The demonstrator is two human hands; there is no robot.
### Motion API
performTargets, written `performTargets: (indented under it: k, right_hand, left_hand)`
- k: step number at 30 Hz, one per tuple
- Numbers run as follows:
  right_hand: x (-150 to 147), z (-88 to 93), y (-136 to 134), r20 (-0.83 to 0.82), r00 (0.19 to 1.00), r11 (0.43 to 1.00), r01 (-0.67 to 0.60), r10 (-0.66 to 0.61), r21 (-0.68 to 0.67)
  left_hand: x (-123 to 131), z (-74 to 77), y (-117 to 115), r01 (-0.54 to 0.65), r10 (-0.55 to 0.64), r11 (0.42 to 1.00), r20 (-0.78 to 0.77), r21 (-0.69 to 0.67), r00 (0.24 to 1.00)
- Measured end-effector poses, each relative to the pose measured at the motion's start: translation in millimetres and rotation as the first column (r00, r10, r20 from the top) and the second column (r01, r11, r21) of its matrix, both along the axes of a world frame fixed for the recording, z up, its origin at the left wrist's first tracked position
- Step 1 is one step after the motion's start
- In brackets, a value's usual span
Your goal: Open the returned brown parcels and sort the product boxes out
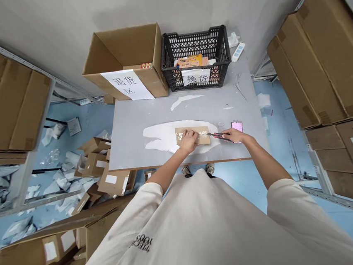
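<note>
A small flat cardboard box (203, 139) with shiny clear tape lies on a worn white patch of the grey table (130, 124). My left hand (189, 140) rests on top of the box, fingers spread over it and holding it down. In my right hand (233, 134) is a dark cutter (221, 136), its tip touching the right end of the box. Just behind that hand, a phone with a pink screen (237, 125) lies on the table, partly covered by the hand.
A large open carton (124, 52) and a black plastic crate (197, 43) holding small packets stand along the back. A power strip (238, 52) lies at back right. Cartons and wrappings cover the floor at left; stacked boxes (320, 63) stand at right.
</note>
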State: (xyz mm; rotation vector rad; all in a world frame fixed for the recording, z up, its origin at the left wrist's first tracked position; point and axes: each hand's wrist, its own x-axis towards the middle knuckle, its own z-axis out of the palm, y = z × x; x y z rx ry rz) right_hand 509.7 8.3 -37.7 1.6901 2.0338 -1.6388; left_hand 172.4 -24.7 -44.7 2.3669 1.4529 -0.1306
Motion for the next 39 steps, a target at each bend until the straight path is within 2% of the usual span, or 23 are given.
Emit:
performTargets:
  k: [3,5,7,9,11,13,15,17,20,23,27,31,35,37,39]
  right_hand:
    - [-1.4,-0.5,-0.9,0.009,1.000,0.999,0.010,-0.010,0.032]
    - [-7.3,-1.9,1.9,0.059,0.998,0.991,-0.006,-0.002,0.133]
    - [-14.3,-3.9,5.3,0.108,0.994,0.964,-0.030,0.001,0.266]
    - [-18.6,-5.7,7.2,0.121,0.993,0.939,-0.042,0.000,0.343]
    - [-18.0,-7.1,5.6,0.102,0.995,0.954,-0.038,0.008,0.297]
    - [-13.3,-8.5,-1.0,0.058,0.998,0.986,-0.036,0.027,0.163]
    - [-6.7,-10.6,-12.7,-0.007,0.999,0.999,-0.037,0.037,0.037]
    - [-0.6,-13.8,-27.4,-0.063,0.998,1.000,0.004,-0.006,-0.021]
    - [4.8,-18.6,-46.7,-0.117,0.978,0.985,0.171,-0.171,-0.009]
    - [3.7,-19.4,-55.2,-0.133,0.939,0.948,0.318,-0.317,-0.015]
    - [-6.0,-10.6,-55.3,-0.168,0.912,0.923,0.384,-0.373,0.034]
    - [-18.1,3.9,-55.9,-0.110,0.951,0.923,0.307,-0.289,0.230]
    - [-26.4,11.8,-57.1,0.030,0.994,0.898,0.080,-0.103,0.432]
    - [-28.6,11.0,-57.4,0.080,0.996,0.870,-0.017,-0.025,0.494]
    - [-29.7,8.1,-58.2,0.119,0.993,0.860,-0.062,0.002,0.507]
  left_hand:
    - [0.9,3.3,-0.2,-0.006,0.007,1.000,0.006,-0.014,1.000]
    - [0.7,5.8,-0.1,-0.008,0.008,1.000,0.003,-0.020,1.000]
    - [-0.2,7.8,0.1,-0.003,0.003,1.000,-0.012,-0.019,1.000]
    - [-1.2,9.1,0.2,0.000,0.000,1.000,-0.031,-0.016,1.000]
    - [-1.6,9.3,0.1,-0.007,0.006,1.000,-0.042,-0.017,0.999]
    - [-1.4,8.7,0.3,-0.021,0.021,1.000,-0.034,-0.016,0.999]
    - [-0.8,7.8,1.1,-0.032,0.032,0.999,-0.024,-0.013,0.999]
    - [-0.5,7.5,2.8,-0.021,0.021,1.000,-0.022,-0.019,1.000]
    - [-1.5,8.3,6.1,0.012,-0.012,0.999,-0.005,-0.033,1.000]
    - [-3.7,10.4,8.9,-0.017,0.018,0.999,0.045,-0.033,0.999]
    - [-7.4,13.3,12.9,-0.091,0.092,0.996,0.088,-0.012,0.992]
    - [-10.9,14.0,17.0,-0.145,0.142,0.989,0.076,0.035,0.987]
    - [-12.5,8.6,20.1,-0.158,0.155,0.987,0.084,0.036,0.984]
    - [-12.2,3.6,21.5,-0.150,0.147,0.988,0.093,0.032,0.985]
    - [-11.4,-1.4,22.5,-0.145,0.142,0.989,0.094,0.026,0.985]
